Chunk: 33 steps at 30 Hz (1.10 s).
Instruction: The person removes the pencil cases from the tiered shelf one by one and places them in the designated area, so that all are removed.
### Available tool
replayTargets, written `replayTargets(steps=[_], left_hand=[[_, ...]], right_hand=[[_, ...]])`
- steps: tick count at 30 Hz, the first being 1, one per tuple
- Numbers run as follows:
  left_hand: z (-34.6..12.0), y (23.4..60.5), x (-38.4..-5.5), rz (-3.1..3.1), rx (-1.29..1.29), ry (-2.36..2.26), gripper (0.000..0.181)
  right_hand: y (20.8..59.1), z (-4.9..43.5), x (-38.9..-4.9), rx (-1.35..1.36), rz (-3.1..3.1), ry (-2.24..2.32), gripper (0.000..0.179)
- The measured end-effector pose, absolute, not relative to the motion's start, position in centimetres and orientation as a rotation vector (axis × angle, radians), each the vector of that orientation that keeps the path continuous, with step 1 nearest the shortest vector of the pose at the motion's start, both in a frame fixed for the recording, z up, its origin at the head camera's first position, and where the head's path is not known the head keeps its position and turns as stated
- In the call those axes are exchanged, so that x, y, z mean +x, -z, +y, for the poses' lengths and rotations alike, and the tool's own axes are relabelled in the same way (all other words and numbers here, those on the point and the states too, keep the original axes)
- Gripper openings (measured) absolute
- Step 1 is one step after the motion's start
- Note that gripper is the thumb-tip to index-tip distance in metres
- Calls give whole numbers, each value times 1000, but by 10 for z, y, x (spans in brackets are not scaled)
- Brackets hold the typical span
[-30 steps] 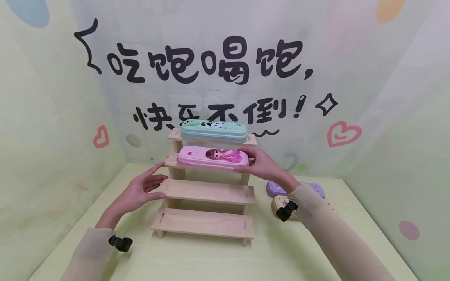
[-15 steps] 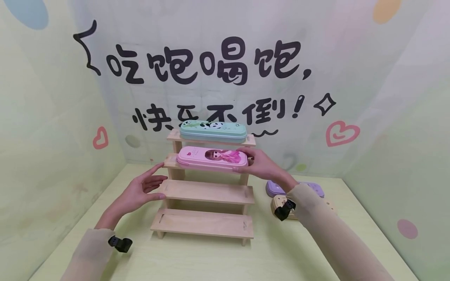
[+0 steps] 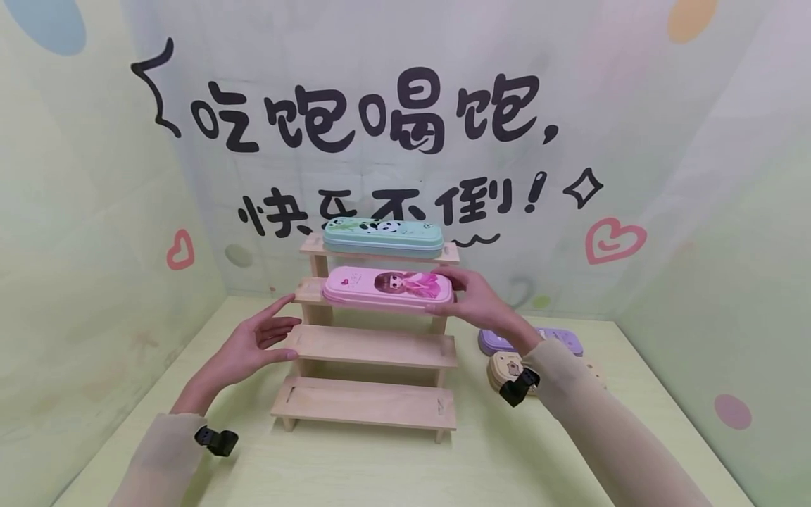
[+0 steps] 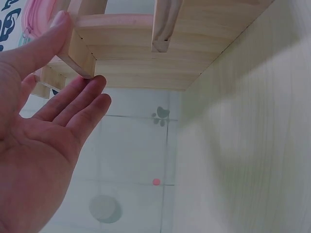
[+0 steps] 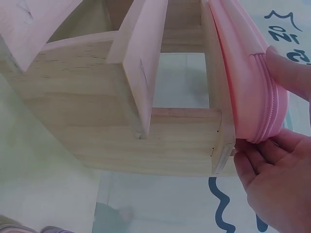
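A pink pencil case (image 3: 386, 287) with a doll picture lies lengthwise on the second-highest step of a wooden tiered shelf (image 3: 374, 345). My right hand (image 3: 475, 303) grips its right end; in the right wrist view the thumb is on the lid side and the fingers reach under the zipped pink case (image 5: 257, 92). My left hand (image 3: 253, 345) rests its fingertips and thumb against the shelf's left side, fingers fairly straight. In the left wrist view the left hand (image 4: 43, 136) touches a board end (image 4: 80, 53). A mint panda pencil case (image 3: 383, 237) sits on the top step.
On the table (image 3: 355, 472), right of the shelf, lie a purple pencil case (image 3: 494, 341) and a beige one (image 3: 503, 370), both partly behind my right forearm. A printed wall sheet (image 3: 393, 42) stands close behind the shelf, with more sheeting at both sides.
My right hand has shifted the pink pencil case slightly to the right along its step. The left hand stays at the shelf's side. The head view has moved a little.
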<state>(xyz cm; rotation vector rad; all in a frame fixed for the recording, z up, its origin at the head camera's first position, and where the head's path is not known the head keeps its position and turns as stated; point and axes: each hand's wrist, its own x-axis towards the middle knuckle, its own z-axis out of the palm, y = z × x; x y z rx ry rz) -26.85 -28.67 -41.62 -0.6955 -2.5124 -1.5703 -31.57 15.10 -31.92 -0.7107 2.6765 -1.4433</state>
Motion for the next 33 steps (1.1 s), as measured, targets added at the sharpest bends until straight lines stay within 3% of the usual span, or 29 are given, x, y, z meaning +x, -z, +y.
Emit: replayTargets(steps=[33], left_hand=[[-289,417,-271,-2514,-707,1571,103]], right_hand=[[342,219,-270,-857,2688,1531,67]])
